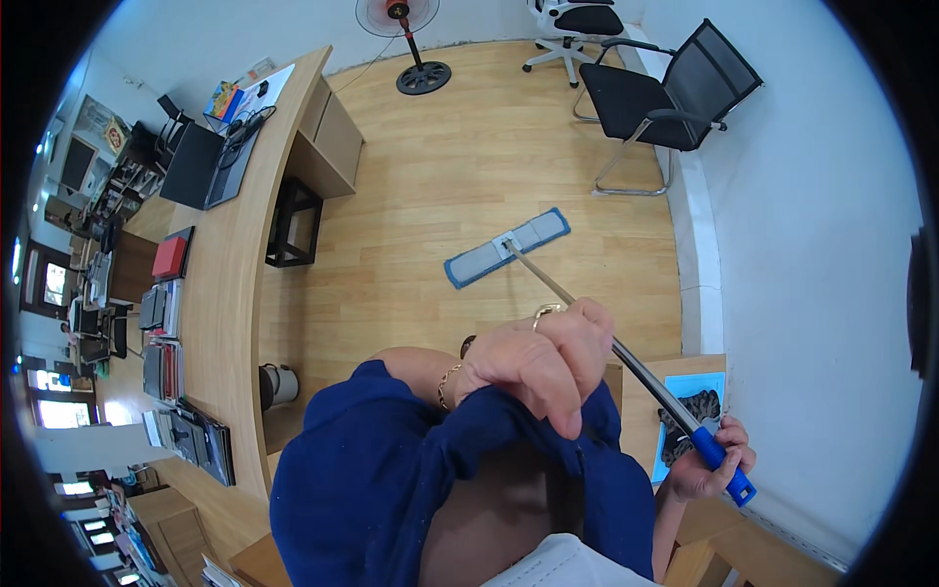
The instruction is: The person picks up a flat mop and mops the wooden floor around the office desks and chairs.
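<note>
A flat mop (476,264) with a grey top and blue fringed edge lies flat on the wooden floor ahead of me. From its middle a metal pole (646,377) slants back to my right side. My left hand (543,362), with a ring and a bracelet, is closed around the pole partway up, in front of my chest. Lower and further right, my right hand (712,470) grips the blue handle end (719,452) of the pole. The left fingers hide part of the pole.
A long desk (230,264) runs along the left, with a laptop (210,171), books and folders. A black stool (293,223) stands beneath it. Ahead is a standing fan (423,76). A black chair (646,98) stands by the right wall. A blue tray (702,383) sits near my right hand.
</note>
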